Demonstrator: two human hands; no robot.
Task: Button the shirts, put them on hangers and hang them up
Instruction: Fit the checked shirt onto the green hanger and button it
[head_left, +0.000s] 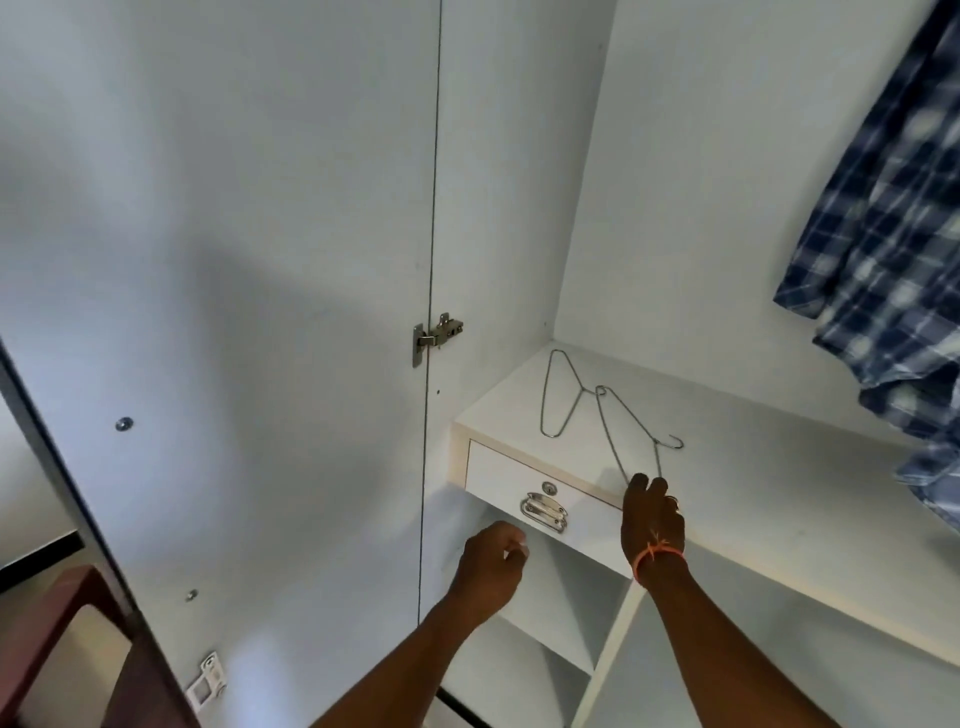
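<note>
Hangers: two bare wire ones lie on the white shelf (779, 467) inside the open wardrobe. The farther hanger (558, 395) lies flat near the back left corner; the nearer hanger (631, 441) lies beside it, hook pointing right, its lower end at the shelf's front edge. My right hand (652, 519), an orange thread (657, 553) tied at the wrist, reaches over that edge, fingers bent onto the nearer hanger's lower end; whether they have closed round the wire, I cannot tell. My left hand (491, 566) hangs below the drawer (519, 483), fingers loosely curled, holding nothing. The drawer, with a keyhole and a metal handle (543, 512), sits under the shelf's left end. Upper right, a blue plaid shirt (888, 249) hangs inside the wardrobe. The door (218, 312) stands open at left, its hinge (436, 335) visible. A brown chair (47, 649) shows at lower left.
</note>
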